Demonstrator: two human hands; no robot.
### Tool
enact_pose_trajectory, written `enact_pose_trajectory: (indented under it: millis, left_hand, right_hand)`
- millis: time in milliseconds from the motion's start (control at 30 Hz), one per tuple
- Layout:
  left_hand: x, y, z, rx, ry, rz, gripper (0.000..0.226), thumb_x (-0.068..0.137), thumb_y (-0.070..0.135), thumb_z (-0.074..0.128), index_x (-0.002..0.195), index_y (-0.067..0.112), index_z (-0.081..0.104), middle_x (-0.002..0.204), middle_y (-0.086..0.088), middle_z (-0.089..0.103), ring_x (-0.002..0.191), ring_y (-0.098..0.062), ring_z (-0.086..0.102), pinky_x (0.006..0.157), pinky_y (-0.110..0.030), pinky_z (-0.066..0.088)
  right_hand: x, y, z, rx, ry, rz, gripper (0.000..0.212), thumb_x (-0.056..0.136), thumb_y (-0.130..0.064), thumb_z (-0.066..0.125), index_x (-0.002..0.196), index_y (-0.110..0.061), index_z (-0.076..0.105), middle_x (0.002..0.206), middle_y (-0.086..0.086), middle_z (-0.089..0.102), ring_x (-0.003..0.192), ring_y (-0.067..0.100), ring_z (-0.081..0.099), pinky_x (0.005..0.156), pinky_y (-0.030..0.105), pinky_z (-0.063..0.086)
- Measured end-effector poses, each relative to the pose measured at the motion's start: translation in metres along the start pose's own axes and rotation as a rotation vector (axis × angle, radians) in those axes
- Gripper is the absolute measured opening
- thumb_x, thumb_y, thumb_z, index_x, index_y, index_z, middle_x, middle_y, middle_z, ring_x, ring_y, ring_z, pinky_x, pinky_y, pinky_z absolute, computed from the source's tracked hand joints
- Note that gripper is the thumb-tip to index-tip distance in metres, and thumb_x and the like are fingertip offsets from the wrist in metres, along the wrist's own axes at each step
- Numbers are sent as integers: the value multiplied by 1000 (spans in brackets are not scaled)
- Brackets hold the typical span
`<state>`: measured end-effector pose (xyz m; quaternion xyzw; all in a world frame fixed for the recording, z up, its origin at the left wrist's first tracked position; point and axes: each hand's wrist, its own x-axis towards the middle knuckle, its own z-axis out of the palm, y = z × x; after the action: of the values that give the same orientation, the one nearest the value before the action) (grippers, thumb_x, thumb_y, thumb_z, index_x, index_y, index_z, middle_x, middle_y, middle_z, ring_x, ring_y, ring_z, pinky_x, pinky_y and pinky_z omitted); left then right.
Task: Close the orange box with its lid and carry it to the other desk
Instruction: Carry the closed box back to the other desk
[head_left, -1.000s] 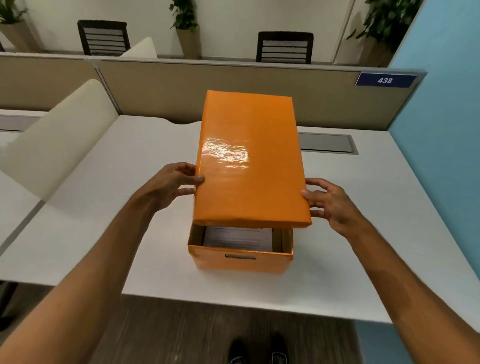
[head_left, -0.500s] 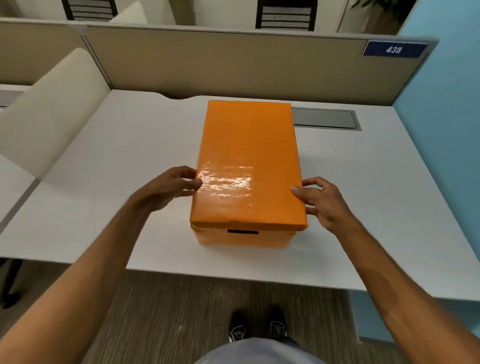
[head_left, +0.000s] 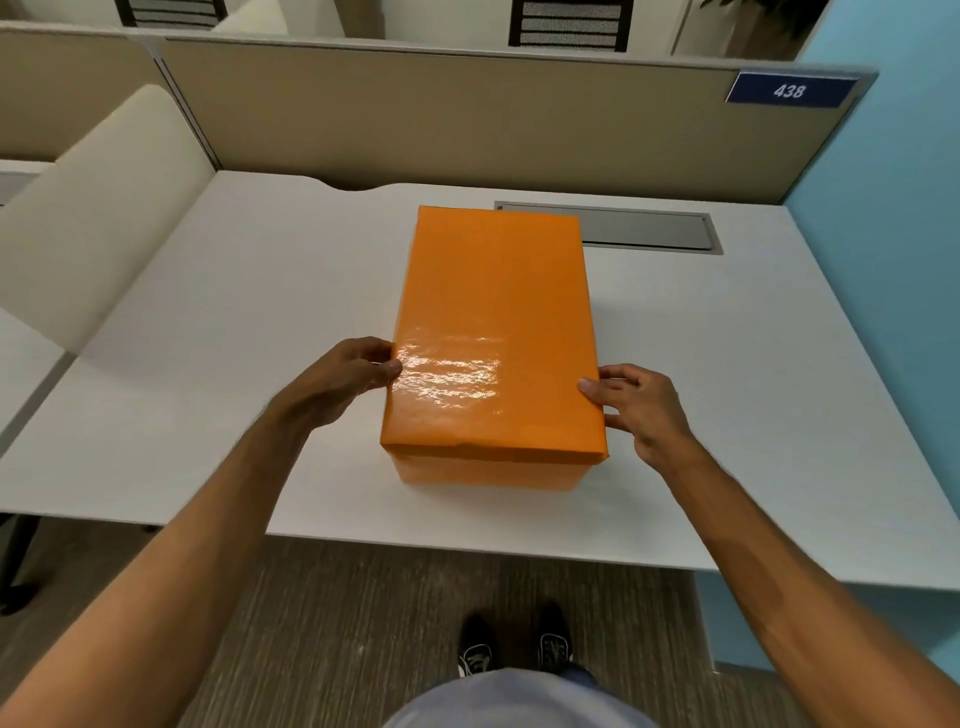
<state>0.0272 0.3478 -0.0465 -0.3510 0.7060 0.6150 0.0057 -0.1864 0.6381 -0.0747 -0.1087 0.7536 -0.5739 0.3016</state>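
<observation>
The glossy orange lid (head_left: 493, 322) lies flat on the orange box (head_left: 488, 474), which stands on the white desk (head_left: 234, 322) near its front edge. Only the box's near wall shows under the lid. My left hand (head_left: 345, 376) grips the lid's left edge, thumb on top. At the right edge my right hand (head_left: 641, 410) touches the lid with its fingers spread along the side. The box's contents are hidden.
A grey cable hatch (head_left: 649, 231) is set in the desk behind the box. Beige partitions (head_left: 467, 114) close the back, with a blue sign reading 438 (head_left: 789, 91). A blue wall (head_left: 893, 260) stands at the right, a cream divider (head_left: 98, 208) and another desk at the left.
The lid was tilted up above the open box and papers showed inside. It has come down flat onto the box, both hands lowering with it.
</observation>
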Motion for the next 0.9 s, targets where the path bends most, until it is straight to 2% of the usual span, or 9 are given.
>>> enact_pose_trajectory:
  millis: [133,267,433,500,600,667,800,900]
  left_hand:
    - [1,-5,6,-28,0,7,35,101,10,51,135,4,54,128,-12,64,115,-26,61,86,-34,51]
    - [0,-7,9,-26,34,36,36,100,11,52,135,3,54,127,-12,65,113,-27,62,94,-43,51]
    - [1,-8,12,-78,37,27,35,101,11,50,135,9,53,129,-8,63,117,-28,60,93,-42,50]
    - [3,-9,14,-113,72,29,41,99,18,54,140,13,49,132,-6,61,119,-28,59,97,-46,49]
    - [4,-5,14,-139,143,37,64,92,44,62,145,14,43,137,-4,59,121,-27,59,103,-52,46]
    - [11,-2,14,-122,142,62,63,90,55,58,140,17,50,133,-3,63,119,-24,61,103,-54,47]
    - [32,20,16,-90,134,82,48,97,53,48,131,21,60,126,-1,68,116,-23,64,100,-52,48]
    - [59,31,11,-58,172,72,49,99,53,42,122,16,64,120,-11,69,114,-33,63,99,-55,49]
  right_hand:
    - [1,2,2,-4,24,10,59,77,-27,83,129,-8,63,120,10,69,105,28,68,83,46,60]
    - [1,4,1,29,14,13,59,79,-25,81,132,-6,62,121,9,69,104,28,69,77,40,59]
    - [2,5,0,59,-28,25,59,80,-27,80,133,-11,60,121,7,68,105,26,68,82,47,59]
    - [5,4,0,94,-69,27,67,77,-33,80,136,-15,56,121,4,68,106,23,67,82,46,58]
    - [19,0,3,125,-97,27,78,71,-45,76,140,-16,53,124,1,67,110,21,66,88,47,56]
    - [33,-5,4,132,-92,20,75,76,-46,74,141,-16,53,124,0,66,111,21,65,92,48,55]
    - [68,-19,9,151,-89,2,51,89,-40,67,135,-20,56,122,-3,68,110,19,66,91,45,54]
    - [96,-31,11,148,-74,-15,47,92,-39,65,134,-19,58,122,-2,68,110,18,66,90,42,54]
